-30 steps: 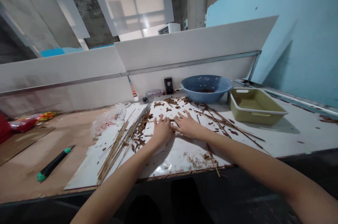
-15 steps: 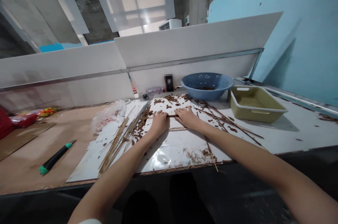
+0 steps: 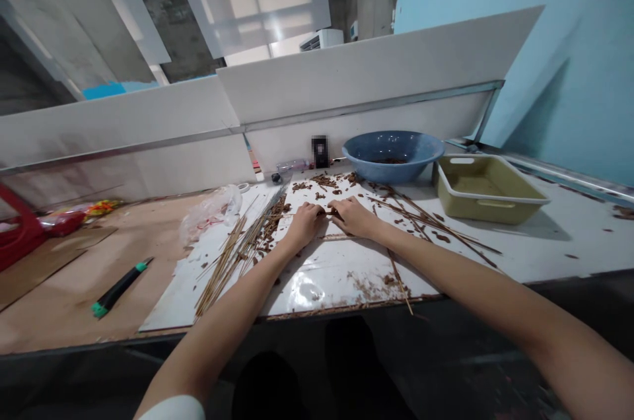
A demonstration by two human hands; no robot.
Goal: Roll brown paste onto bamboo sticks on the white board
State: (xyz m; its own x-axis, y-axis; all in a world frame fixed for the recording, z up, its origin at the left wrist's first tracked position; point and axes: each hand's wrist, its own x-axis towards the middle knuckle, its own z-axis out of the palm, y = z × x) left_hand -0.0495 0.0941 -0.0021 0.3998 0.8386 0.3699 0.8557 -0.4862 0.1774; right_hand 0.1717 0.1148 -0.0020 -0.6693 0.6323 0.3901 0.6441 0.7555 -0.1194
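Observation:
My left hand (image 3: 306, 223) is closed, its fingers curled on a thin stick with a brown, dough-like coating (image 3: 327, 212). From the other side my right hand (image 3: 355, 216) grips the same stick, fingers bent over it and close to the left fingertips. Only a short piece shows between the hands; fingers cover most of the rest. Beneath them lies a white board (image 3: 327, 261) strewn with brown crumbs (image 3: 321, 180). Bare thin sticks (image 3: 225, 268) lie in a bundle left of my left hand, and brown-coated sticks (image 3: 421, 215) are spread right of my right hand.
Behind my right hand stands a blue basin (image 3: 396, 172) with brown stuff inside, beside an olive-green bin (image 3: 488, 205). A black-and-green cutter-like tool (image 3: 121, 288) and a clear plastic bag (image 3: 211, 212) lie left. A small dark device (image 3: 321, 152) stands by the white partition (image 3: 376, 76).
My hands have drawn closer together along the stick. The left fingers, spread over it before, are now curled in. The whole view has shifted slightly.

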